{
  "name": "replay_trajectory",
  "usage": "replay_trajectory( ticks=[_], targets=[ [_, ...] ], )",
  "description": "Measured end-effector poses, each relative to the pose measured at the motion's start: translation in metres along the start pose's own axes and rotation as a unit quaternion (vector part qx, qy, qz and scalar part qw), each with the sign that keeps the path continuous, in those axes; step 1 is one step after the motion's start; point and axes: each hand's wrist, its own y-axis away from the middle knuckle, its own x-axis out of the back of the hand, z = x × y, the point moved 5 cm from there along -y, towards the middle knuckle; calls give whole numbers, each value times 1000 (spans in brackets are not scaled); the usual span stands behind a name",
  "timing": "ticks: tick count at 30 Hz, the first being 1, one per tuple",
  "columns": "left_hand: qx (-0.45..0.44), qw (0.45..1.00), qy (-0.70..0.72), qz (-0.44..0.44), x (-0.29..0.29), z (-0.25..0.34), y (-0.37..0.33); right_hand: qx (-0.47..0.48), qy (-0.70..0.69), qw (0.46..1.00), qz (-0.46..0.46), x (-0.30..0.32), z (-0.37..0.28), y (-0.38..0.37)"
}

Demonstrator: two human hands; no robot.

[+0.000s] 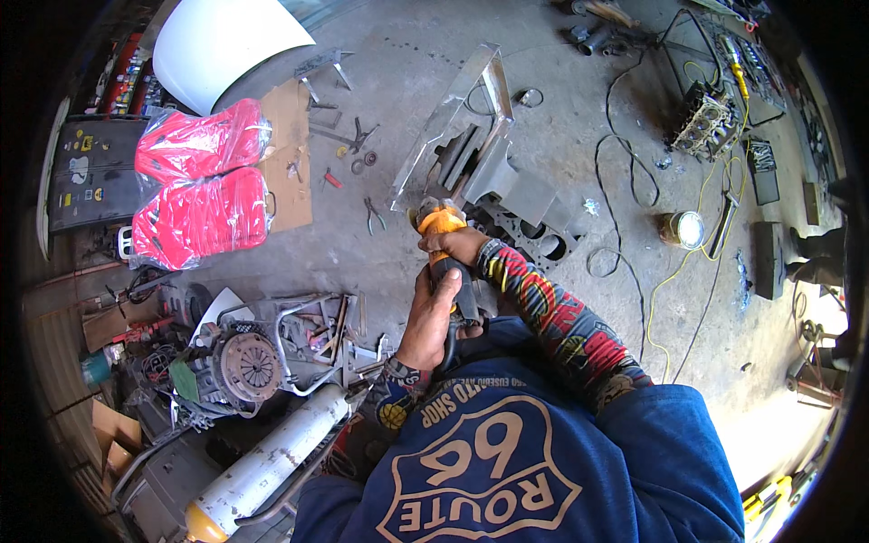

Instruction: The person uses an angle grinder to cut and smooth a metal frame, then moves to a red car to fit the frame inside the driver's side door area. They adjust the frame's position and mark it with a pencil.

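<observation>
I hold a yellow and black angle grinder [444,220] in front of my body with both hands. My left hand [424,324] is wrapped around the dark rear of its body. Farther forward, my right hand [459,244] grips it just behind the yellow head. The grinder's head is beside the near left end of a bent, bare-metal frame [493,90]; I cannot tell whether the disc touches it. A grey bench vise [507,185] stands right beside the frame, which appears to sit in its jaws. Under the vise shows an engine block [548,246] with round bores.
Pliers [374,217] and a red-handled tool [332,179] lie on the floor to the left. Red seats [204,217] in plastic are farther left. A gas cylinder [272,452] and a clutch assembly [249,366] are at lower left. Cables [615,136] and a can [683,230] lie right.
</observation>
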Motion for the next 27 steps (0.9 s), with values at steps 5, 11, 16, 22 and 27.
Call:
replay_trajectory(
  ticks=[5,11,16,22,27],
  targets=[
    [31,999,-37,-17,8,-1,-3,41,-94,994,-25,-14,32,-23],
    [-31,978,-205,-20,39,16,17,-55,-289,952,84,-38,31,10],
    [-166,914,-369,28,58,42,25,10,-328,935,138,-44,-22,38],
    [-197,896,-399,8,55,66,15,26,-422,897,133,-42,-40,34],
    [-192,865,-462,21,39,87,15,97,-508,850,102,-32,-50,23]
  ],
)
